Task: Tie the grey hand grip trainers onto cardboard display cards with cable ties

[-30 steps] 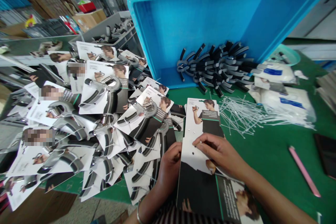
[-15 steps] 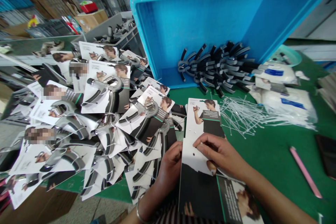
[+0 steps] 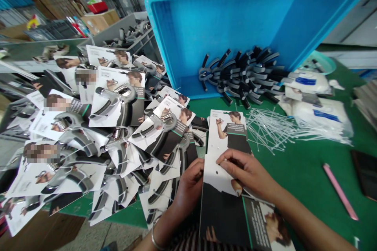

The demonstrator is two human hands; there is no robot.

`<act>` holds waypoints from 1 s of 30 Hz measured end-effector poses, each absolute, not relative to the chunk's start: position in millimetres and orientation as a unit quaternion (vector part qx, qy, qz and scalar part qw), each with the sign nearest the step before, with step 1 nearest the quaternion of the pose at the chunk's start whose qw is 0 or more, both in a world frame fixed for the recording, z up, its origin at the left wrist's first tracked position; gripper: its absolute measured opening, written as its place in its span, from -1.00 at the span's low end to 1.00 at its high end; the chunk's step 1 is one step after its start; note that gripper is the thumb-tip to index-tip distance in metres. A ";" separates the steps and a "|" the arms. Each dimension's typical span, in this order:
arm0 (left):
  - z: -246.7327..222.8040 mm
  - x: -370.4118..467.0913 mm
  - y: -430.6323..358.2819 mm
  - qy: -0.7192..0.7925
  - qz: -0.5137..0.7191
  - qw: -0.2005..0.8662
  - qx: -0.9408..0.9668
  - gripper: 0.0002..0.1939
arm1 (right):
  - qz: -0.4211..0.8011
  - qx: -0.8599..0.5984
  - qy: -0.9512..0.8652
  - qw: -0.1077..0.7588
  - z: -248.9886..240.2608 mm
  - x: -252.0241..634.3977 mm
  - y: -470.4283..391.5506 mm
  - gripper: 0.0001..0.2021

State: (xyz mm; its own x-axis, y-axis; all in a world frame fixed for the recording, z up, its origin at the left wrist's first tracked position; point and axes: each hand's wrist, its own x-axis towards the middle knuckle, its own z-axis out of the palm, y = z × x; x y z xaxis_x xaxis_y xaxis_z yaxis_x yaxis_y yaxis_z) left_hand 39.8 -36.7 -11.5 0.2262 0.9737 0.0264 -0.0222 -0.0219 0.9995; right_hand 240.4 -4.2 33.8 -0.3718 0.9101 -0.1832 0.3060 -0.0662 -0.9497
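A printed card with a black lower part is held upright in front of me. My left hand is closed on its left edge, the fingers partly hidden behind it. Above a small dark hole, my right hand pinches at the card's face; a tiny white tip between thumb and finger looks like the end of a cable tie, mostly hidden. Behind this card lies another printed card with small holes. To the left is a heap of cards with hand grippers strapped on by white ties.
A tilted blue crate holds loose hand grippers. Loose white cable ties lie beside plastic bags at right. A pink pen-like stick and a dark flat object rest on the green table. A grey crate stands behind.
The view has shifted very slightly. Both hands keep the same place on the card, and nothing has been taken up or let go.
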 end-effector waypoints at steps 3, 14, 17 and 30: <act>-9.9 36.7 -39.8 0.427 0.464 0.565 0.533 -0.88 | 0.548 -0.493 -0.616 0.279 32.5 241.9 -5.1 -0.76; -12.1 30.0 -42.2 0.418 0.473 0.540 0.557 -0.89 | 0.553 -0.488 -0.617 0.274 33.9 239.8 -5.1 -0.76; -11.0 29.5 -44.0 0.409 0.477 0.541 0.559 -0.90 | 0.552 -0.491 -0.615 0.276 34.5 240.2 -4.9 -0.76; 1.6 46.0 -31.7 0.458 0.466 0.505 0.564 -0.91 | 0.533 -0.498 -0.620 0.288 33.3 240.2 2.5 -0.75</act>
